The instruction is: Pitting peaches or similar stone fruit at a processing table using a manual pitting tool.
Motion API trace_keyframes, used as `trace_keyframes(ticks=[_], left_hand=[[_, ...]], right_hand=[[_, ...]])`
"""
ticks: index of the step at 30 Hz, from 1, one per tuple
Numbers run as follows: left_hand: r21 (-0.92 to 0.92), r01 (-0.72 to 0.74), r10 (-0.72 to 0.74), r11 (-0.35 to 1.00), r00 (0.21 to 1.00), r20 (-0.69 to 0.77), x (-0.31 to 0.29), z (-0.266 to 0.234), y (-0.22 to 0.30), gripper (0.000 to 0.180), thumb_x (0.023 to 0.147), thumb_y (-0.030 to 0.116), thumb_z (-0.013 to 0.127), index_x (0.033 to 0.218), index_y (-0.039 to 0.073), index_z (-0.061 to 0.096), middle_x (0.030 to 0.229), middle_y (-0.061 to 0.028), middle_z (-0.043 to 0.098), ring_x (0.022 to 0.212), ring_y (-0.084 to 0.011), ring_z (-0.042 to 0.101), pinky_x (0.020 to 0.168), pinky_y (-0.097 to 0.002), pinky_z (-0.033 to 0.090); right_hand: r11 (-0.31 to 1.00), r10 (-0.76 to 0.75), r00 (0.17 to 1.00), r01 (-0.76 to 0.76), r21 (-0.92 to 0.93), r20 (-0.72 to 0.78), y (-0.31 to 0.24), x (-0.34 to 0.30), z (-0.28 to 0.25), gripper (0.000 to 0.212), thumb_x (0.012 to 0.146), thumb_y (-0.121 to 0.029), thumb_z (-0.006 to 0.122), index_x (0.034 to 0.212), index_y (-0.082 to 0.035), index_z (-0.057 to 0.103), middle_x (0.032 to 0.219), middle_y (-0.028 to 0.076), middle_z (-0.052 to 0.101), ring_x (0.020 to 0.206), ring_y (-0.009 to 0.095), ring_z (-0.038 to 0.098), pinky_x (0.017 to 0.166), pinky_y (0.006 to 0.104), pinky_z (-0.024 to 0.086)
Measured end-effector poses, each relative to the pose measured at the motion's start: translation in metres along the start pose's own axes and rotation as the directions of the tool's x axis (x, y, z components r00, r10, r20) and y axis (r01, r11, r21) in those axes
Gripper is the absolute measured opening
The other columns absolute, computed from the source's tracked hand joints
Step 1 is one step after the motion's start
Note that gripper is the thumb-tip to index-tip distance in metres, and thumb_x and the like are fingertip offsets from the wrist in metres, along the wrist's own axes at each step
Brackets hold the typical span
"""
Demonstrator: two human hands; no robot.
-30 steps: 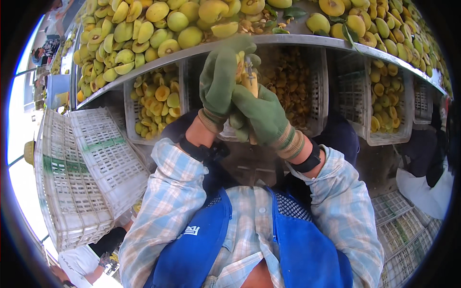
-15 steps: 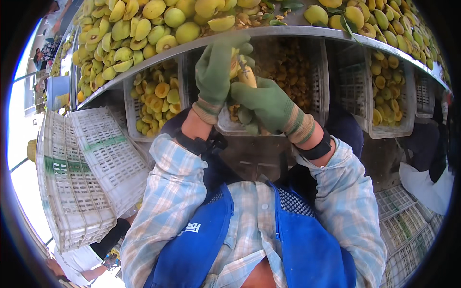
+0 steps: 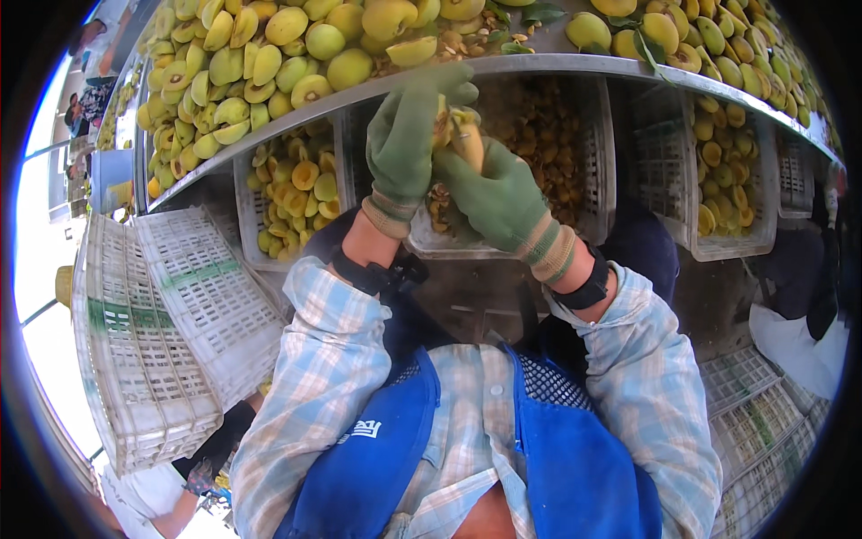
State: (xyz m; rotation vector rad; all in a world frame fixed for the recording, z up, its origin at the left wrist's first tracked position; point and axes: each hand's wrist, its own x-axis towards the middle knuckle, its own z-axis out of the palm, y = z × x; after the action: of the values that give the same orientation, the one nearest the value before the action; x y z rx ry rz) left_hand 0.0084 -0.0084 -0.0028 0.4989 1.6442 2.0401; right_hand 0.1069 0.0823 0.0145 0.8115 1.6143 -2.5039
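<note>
My left hand (image 3: 401, 139), in a green knitted glove, is closed around a yellow peach half (image 3: 441, 126). My right hand (image 3: 496, 198), gloved alike, grips a small tool with a pale yellow wooden handle (image 3: 469, 148). The tool's metal end meets the fruit between my hands; its exact shape is partly hidden by the fingers. Both hands are just below the metal table edge (image 3: 503, 65), above a white crate (image 3: 598, 180) holding brown stones and scraps.
Heaps of halved peaches (image 3: 269, 63) cover the table, with another pile (image 3: 718, 45) to the right. Crates of cut peaches (image 3: 305, 184) stand below the edge. Stacked white plastic crates (image 3: 202, 296) lean at my left; more crates (image 3: 763, 422) lie lower right. Other people are at the margins.
My right hand has turned slightly and its fingers have drawn in closer to the fruit, the tool handle standing more upright. My left hand keeps its grip almost in place.
</note>
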Motion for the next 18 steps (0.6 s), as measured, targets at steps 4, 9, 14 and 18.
trace_keyframes(ticks=[4, 9, 14, 18], left_hand=[[0.13, -0.053, 0.059, 0.99, 0.998, -0.038, 0.002, 0.001, 0.009, 0.047, 0.102, 0.031, 0.037, 0.125, -0.007, 0.052, 0.107, -0.0192, 0.064, 0.09, -0.0247, 0.066, 0.081, -0.0363, 0.055], [-0.056, -0.089, 0.09, 0.995, 0.996, 0.021, 0.003, -0.004, 0.002, 0.051, 0.102, 0.035, 0.034, 0.124, -0.008, 0.052, 0.107, -0.0196, 0.063, 0.089, -0.0266, 0.066, 0.079, -0.0371, 0.056], [-0.091, 0.013, -0.016, 0.996, 0.999, -0.03, 0.001, 0.003, 0.004, 0.056, 0.101, 0.041, 0.037, 0.125, -0.007, 0.052, 0.108, -0.0195, 0.063, 0.089, -0.027, 0.065, 0.08, -0.0366, 0.055], [-0.044, -0.005, 0.003, 0.999, 0.999, -0.037, -0.002, 0.007, 0.003, 0.055, 0.101, 0.04, 0.039, 0.125, -0.007, 0.052, 0.109, -0.0197, 0.062, 0.09, -0.0262, 0.065, 0.079, -0.0357, 0.054]], right_hand=[[0.955, 0.121, 0.989, -0.093, -0.281, 0.084, 0.008, 0.0, -0.008, 0.032, 0.088, -0.027, 0.063, 0.099, 0.003, 0.058, 0.071, 0.006, 0.063, 0.056, 0.011, 0.06, 0.049, 0.0267, 0.047], [0.99, 0.141, 0.985, -0.138, -0.042, 0.101, -0.002, -0.003, -0.008, 0.034, 0.088, -0.028, 0.063, 0.099, 0.003, 0.058, 0.072, 0.007, 0.062, 0.054, 0.011, 0.059, 0.047, 0.0268, 0.047], [0.991, 0.128, 0.987, -0.123, -0.056, 0.095, -0.004, -0.002, -0.005, 0.031, 0.088, -0.028, 0.063, 0.094, 0.002, 0.059, 0.071, 0.005, 0.062, 0.054, 0.01, 0.058, 0.047, 0.0266, 0.047], [0.992, 0.059, 0.995, -0.05, -0.115, 0.075, 0.001, -0.001, -0.002, 0.028, 0.089, -0.026, 0.061, 0.091, 0.001, 0.058, 0.068, 0.005, 0.061, 0.052, 0.01, 0.057, 0.046, 0.0263, 0.045]])
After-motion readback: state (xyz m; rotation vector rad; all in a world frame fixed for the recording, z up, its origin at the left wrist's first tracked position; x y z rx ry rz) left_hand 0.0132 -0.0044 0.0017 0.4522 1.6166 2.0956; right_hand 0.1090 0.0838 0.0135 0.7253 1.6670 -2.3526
